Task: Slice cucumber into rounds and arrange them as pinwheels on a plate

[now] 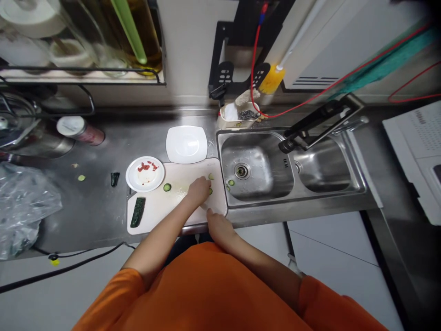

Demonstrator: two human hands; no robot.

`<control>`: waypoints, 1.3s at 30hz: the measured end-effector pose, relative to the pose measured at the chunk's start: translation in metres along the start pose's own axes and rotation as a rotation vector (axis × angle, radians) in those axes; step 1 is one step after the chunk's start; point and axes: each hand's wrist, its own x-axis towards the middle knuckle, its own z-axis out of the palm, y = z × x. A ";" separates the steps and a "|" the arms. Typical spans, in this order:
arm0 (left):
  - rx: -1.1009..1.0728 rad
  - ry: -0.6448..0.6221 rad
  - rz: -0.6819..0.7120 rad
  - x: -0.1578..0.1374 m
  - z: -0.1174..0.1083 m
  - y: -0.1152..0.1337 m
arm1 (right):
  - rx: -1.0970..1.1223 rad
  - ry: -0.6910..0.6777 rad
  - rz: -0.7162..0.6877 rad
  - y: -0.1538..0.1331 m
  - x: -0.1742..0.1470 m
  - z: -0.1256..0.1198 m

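My left hand lies on the right part of the white cutting board, fingers curled over pale green cucumber slices. Another slice lies just beyond the fingers. My right hand sits at the board's front right corner; what it grips, if anything, is hidden. A single slice and a dark green cucumber end piece rest on the board's left half. A round white plate with red bits touches the board's far left corner.
A square white plate stands behind the board. The steel double sink is to the right, with slices in its left basin and a black tap above. A plastic bag, a can and cucumber scraps lie to the left.
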 end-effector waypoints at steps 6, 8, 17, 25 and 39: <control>0.051 -0.019 -0.026 -0.003 0.006 0.005 | 0.000 0.034 0.011 0.000 0.001 0.004; 0.037 -0.019 -0.021 -0.004 0.005 0.005 | -0.006 0.027 0.006 0.001 0.001 0.004; -0.441 0.213 -0.164 -0.022 -0.021 -0.022 | 0.003 -0.015 -0.017 0.005 0.002 -0.001; -0.517 0.434 -0.362 -0.055 -0.009 -0.073 | 0.023 -0.005 -0.030 0.014 0.005 0.002; -0.301 0.598 -0.256 -0.067 0.046 -0.075 | 0.011 0.014 -0.004 0.013 0.007 0.001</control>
